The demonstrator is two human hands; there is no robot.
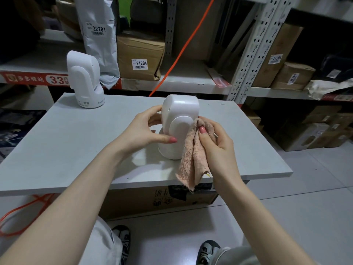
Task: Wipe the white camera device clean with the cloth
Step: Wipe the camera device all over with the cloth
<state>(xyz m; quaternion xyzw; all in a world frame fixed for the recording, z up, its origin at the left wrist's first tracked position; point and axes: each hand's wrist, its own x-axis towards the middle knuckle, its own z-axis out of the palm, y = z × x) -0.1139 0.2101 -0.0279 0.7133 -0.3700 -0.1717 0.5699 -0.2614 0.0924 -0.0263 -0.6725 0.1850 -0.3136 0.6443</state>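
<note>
A white camera device (178,119) stands upright in the middle of the grey table (76,142). My left hand (145,129) grips its left side, thumb low on the body and fingers round the back. My right hand (215,142) holds a bunched pink cloth (193,157) and presses its top against the device's right side. The cloth's loose end hangs down past the table's front edge.
A second white camera device (85,79) stands at the table's far left corner. Metal shelves with cardboard boxes (140,54) and a grey parcel bag (99,35) lie behind. An orange cable (183,46) runs diagonally behind the table. A cardboard box (152,201) sits under the table.
</note>
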